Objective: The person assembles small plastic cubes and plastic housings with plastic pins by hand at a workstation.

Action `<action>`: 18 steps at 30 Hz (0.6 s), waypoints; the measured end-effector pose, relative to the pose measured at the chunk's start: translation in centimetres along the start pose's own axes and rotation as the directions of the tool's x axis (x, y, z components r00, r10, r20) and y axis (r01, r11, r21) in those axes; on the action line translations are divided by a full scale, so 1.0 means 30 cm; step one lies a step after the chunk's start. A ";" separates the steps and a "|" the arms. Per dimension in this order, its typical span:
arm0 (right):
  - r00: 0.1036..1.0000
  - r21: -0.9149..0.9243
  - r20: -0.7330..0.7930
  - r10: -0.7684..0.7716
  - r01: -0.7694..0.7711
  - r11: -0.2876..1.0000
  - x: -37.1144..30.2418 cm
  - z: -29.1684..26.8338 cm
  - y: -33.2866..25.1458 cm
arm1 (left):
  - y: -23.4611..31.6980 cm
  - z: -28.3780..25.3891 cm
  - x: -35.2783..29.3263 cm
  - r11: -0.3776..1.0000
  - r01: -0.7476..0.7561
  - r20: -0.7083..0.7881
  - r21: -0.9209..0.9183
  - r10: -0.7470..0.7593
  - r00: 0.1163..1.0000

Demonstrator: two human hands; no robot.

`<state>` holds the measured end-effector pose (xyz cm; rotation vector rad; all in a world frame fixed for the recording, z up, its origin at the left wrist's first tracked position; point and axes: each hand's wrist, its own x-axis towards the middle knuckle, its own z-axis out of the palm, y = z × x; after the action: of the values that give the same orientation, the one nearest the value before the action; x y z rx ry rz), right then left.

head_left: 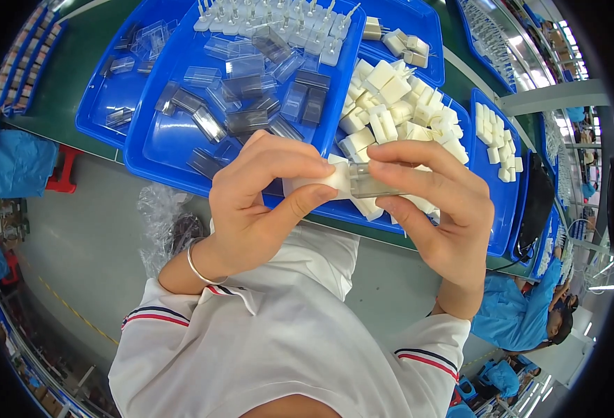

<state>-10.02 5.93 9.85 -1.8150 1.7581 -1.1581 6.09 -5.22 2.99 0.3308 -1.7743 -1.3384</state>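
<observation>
My left hand (261, 191) pinches a white plastic block (333, 180) between thumb and fingertips. A clear plastic cover (372, 182) is in my right hand (440, 198), gripped between the thumb and fingers. Block and cover meet end to end in front of my chest; how far one sits inside the other is hard to make out. Just beyond my left hand is a blue tray (159, 150) of loose clear covers (247, 87). Behind and below my right hand lies a heap of white blocks (394, 94), some with thin wires.
White bases with upright pins (300, 24) stand in rows at the tray's far end. More blue trays flank it, one with small white blocks (498, 143) at right. A clear plastic bag (160, 226) hangs below the table edge. People in blue (519, 313) work at right.
</observation>
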 end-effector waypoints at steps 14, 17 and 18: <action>0.956 0.175 -0.285 -0.062 0.116 0.978 -0.078 0.133 0.080 | 0.009 -0.002 0.020 1.000 0.029 0.088 0.002 -0.029 0.996; 0.939 0.174 -0.333 -0.087 0.152 0.973 -0.076 0.152 0.088 | 0.015 -0.009 0.023 0.998 0.052 0.122 0.041 -0.057 0.991; 0.932 0.156 -0.344 -0.113 0.175 0.972 -0.073 0.154 0.091 | 0.015 -0.011 0.026 0.997 0.053 0.133 0.053 -0.060 0.989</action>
<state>-8.10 6.28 4.40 -1.7389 1.6379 -1.7151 6.01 -5.78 3.77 0.3267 -1.9253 -1.3868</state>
